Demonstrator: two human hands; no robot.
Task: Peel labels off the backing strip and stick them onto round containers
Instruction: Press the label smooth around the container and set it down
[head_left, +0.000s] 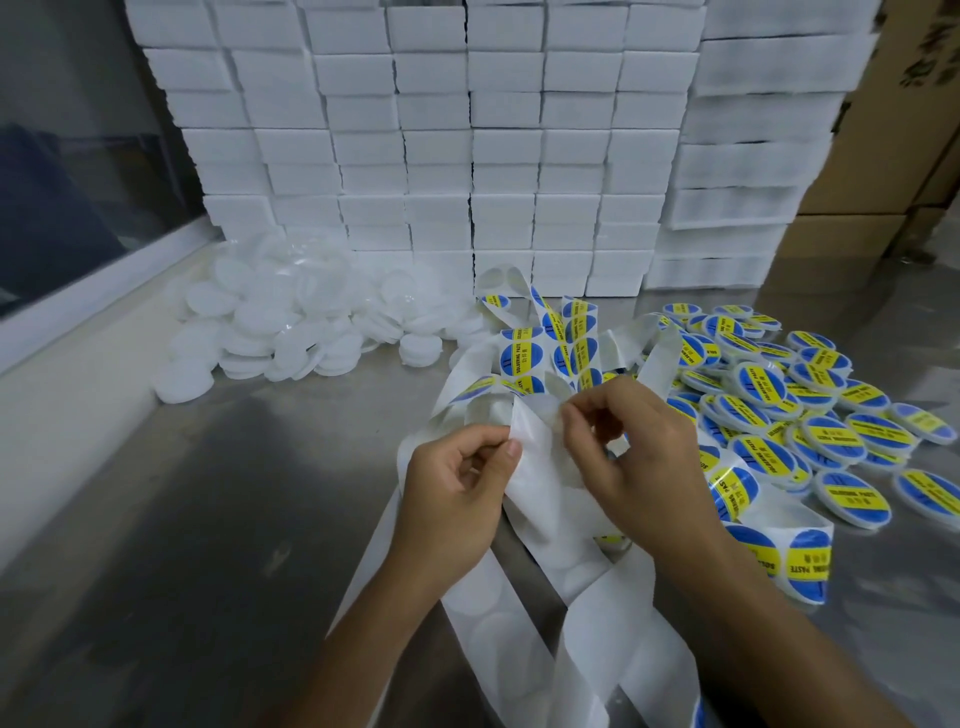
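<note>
**Both hands on the backing strip, next label not yet free**

I see behind everything a wall of stacked white boxes (441, 145), and brown cartons (893, 156) at the far right. Below them lies the steel surface (208, 519). On its left is a heap of plain white round containers (291, 322); on its right, a crowd of labelled containers (810, 410).

The backing strip (545, 519) runs in long loose loops from the near edge up between my hands to the tangle behind them, where blue and yellow labels (522, 353) are on it. It is thin, light and floppy paper, smooth on the release side, so I judge it will slide and curl if held loosely. The best place to take hold is the edge, close to a label.

My left hand (457, 493) pinches the strip's edge between thumb and forefinger. My right hand (639, 457) has the fingers curled with the tips pressed together on the strip; whether a label is lifting there I cannot tell.

I read "SOLDERING PASTE" on the labels; the smaller characters are not legible.
</note>
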